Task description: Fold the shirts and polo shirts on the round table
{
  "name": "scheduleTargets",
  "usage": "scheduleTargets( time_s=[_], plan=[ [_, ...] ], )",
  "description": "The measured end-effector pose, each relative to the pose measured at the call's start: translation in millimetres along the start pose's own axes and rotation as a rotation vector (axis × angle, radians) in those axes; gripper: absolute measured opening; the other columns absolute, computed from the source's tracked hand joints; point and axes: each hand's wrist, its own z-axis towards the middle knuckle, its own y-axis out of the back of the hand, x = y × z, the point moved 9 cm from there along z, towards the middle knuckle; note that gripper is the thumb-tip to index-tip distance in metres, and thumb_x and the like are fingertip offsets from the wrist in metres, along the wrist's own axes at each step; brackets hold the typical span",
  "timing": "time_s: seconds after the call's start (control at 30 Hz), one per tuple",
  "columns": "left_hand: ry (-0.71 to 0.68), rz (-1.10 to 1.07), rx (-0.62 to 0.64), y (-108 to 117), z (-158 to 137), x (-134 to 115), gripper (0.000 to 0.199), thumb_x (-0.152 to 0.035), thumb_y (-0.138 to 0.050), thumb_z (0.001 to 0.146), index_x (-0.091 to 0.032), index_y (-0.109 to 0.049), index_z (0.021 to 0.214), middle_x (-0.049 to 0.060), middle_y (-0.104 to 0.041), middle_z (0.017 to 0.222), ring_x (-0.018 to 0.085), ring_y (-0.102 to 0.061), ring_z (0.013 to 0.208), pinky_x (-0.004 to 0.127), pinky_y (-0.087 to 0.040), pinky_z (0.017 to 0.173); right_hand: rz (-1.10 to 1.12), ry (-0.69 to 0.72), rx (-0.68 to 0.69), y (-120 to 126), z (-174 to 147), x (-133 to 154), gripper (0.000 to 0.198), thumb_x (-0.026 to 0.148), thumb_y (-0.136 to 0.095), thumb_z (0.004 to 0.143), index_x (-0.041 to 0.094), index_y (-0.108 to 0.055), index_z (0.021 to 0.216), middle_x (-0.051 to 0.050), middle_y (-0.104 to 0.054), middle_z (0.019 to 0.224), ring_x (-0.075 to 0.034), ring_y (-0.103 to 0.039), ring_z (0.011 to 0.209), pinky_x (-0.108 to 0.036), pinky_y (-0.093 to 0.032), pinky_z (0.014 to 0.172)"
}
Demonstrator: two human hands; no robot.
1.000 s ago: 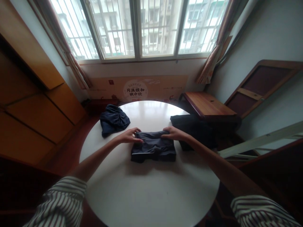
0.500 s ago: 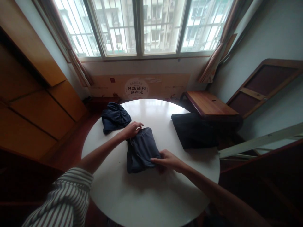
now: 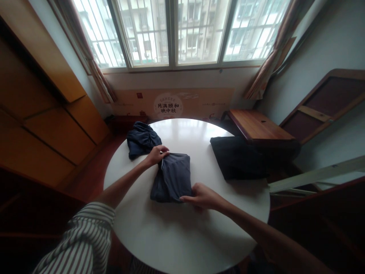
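A folded dark grey garment (image 3: 174, 177), which looks like trousers or shorts, lies in the middle of the round white table (image 3: 182, 236). My left hand (image 3: 158, 154) pinches its far left corner, where a pale cord or edge shows. At the near right corner, my right hand (image 3: 201, 196) grips the cloth with the thumb on top and the fingers underneath, partly hidden. Just beyond my left hand sits a crumpled navy garment (image 3: 142, 139). To the right lies a folded black garment (image 3: 238, 158), apart from both hands.
A wooden side table (image 3: 261, 123) stands beyond the table at the right, near a leaning framed panel (image 3: 310, 102). Orange-brown cabinets (image 3: 57, 133) line the left. A pale bar (image 3: 302, 173) reaches the table's right edge. Barred windows (image 3: 196, 34) fill the back.
The grey garment's far edge has been drawn out straighter and squarer between my hands. My left hand has closed on its far left corner. The whole view has shifted slightly.
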Motion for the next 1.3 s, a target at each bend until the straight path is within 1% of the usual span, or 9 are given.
scheduleTargets(
  time_s=[0.1, 0.3, 0.43, 0.57, 0.77, 0.93, 1.1, 1.2, 1.3],
  plan=[
    [0.071, 0.218, -0.153, 22.0, -8.4, -8.3, 0.041, -0.057, -0.069, 0.078, -0.016, -0.067, 0.080, 0.009, -0.068, 0.071, 0.025, -0.066, 0.073, 0.033, -0.050, 0.073, -0.185, 0.152, -0.267, 36.0, -8.7, 19.4, 0.057, 0.067, -0.066, 0.077, 0.019, -0.053, 0.048, -0.004, -0.061, 0.045, -0.014, -0.057, 0.039, -0.023, -0.040, 0.040],
    [0.238, 0.178, 0.263, -7.6, -37.3, -2.0, 0.033, -0.049, -0.073, 0.073, -0.020, -0.062, 0.063, 0.001, -0.064, 0.054, 0.019, -0.063, 0.051, 0.024, -0.043, 0.050, -0.006, 0.305, -0.396, 71.6, -6.0, 29.3, 0.055, 0.068, -0.054, 0.085, 0.018, -0.059, 0.062, -0.004, -0.062, 0.056, -0.015, -0.061, 0.048, -0.023, -0.045, 0.045],
    [0.206, 0.011, 0.115, -6.2, -25.8, -31.3, 0.026, -0.037, -0.068, 0.078, -0.018, -0.059, 0.063, 0.000, -0.063, 0.054, 0.016, -0.062, 0.047, 0.022, -0.042, 0.045, 0.198, 0.327, -0.415, 78.3, 8.3, 21.9, 0.055, 0.068, -0.059, 0.081, 0.017, -0.064, 0.102, -0.009, -0.068, 0.094, -0.020, -0.068, 0.079, -0.029, -0.056, 0.062],
    [-0.058, -0.162, -0.022, -10.7, -18.5, -110.8, 0.023, -0.035, -0.065, 0.085, -0.016, -0.061, 0.073, 0.003, -0.069, 0.069, 0.015, -0.066, 0.055, 0.023, -0.050, 0.052, 0.476, 0.275, -0.417, 87.5, 11.8, -1.9, 0.067, 0.067, -0.056, 0.084, 0.028, -0.043, 0.137, -0.012, -0.058, 0.130, -0.025, -0.064, 0.108, -0.035, -0.059, 0.078],
    [-0.658, -0.451, 0.391, -54.0, -69.4, -235.0, 0.010, -0.024, -0.062, 0.090, -0.017, -0.068, 0.092, 0.013, -0.067, 0.120, 0.020, -0.067, 0.106, 0.031, -0.053, 0.095, 0.591, 0.207, -0.558, 126.2, -4.8, -32.1, 0.062, 0.065, -0.049, 0.086, 0.025, -0.048, 0.134, -0.011, -0.066, 0.115, -0.028, -0.067, 0.100, -0.035, -0.058, 0.078],
    [-0.477, -0.173, 0.280, -41.6, -87.1, -183.1, 0.018, -0.030, -0.060, 0.093, -0.018, -0.069, 0.101, 0.012, -0.070, 0.105, 0.021, -0.067, 0.099, 0.033, -0.055, 0.090, 0.317, 0.155, -0.864, 161.5, -26.7, -43.2, 0.064, 0.045, -0.070, 0.072, 0.018, -0.050, 0.126, -0.009, -0.067, 0.094, -0.027, -0.066, 0.085, -0.038, -0.057, 0.074],
    [-0.322, 0.198, 0.445, -50.5, -123.2, -105.4, 0.077, -0.046, -0.080, 0.072, -0.016, -0.053, 0.138, 0.022, -0.048, 0.144, 0.039, -0.047, 0.130, 0.054, -0.042, 0.106, 0.038, 0.334, -1.028, 163.1, -42.0, -19.6, 0.049, 0.036, -0.060, 0.081, 0.019, -0.053, 0.126, -0.009, -0.067, 0.097, -0.026, -0.065, 0.088, -0.042, -0.053, 0.084],
    [-0.233, 0.051, 0.508, -45.7, -127.4, -81.2, 0.038, -0.034, -0.060, 0.092, -0.018, -0.064, 0.126, 0.014, -0.063, 0.129, 0.030, -0.059, 0.118, 0.043, -0.047, 0.102, -0.062, 0.359, -1.049, 162.3, -44.8, -13.7, 0.041, 0.032, -0.056, 0.082, 0.018, -0.058, 0.121, -0.011, -0.067, 0.106, -0.027, -0.065, 0.095, -0.043, -0.050, 0.090],
    [0.038, -0.265, 0.250, -9.2, -99.3, -51.3, 0.032, -0.041, -0.051, 0.097, -0.016, -0.070, 0.106, 0.006, -0.073, 0.096, 0.022, -0.068, 0.088, 0.033, -0.055, 0.080, -0.102, 0.384, -1.041, 164.9, -46.3, -12.2, 0.037, 0.029, -0.053, 0.083, 0.019, -0.061, 0.117, -0.012, -0.067, 0.113, -0.028, -0.063, 0.102, -0.043, -0.047, 0.095]
  ],
)
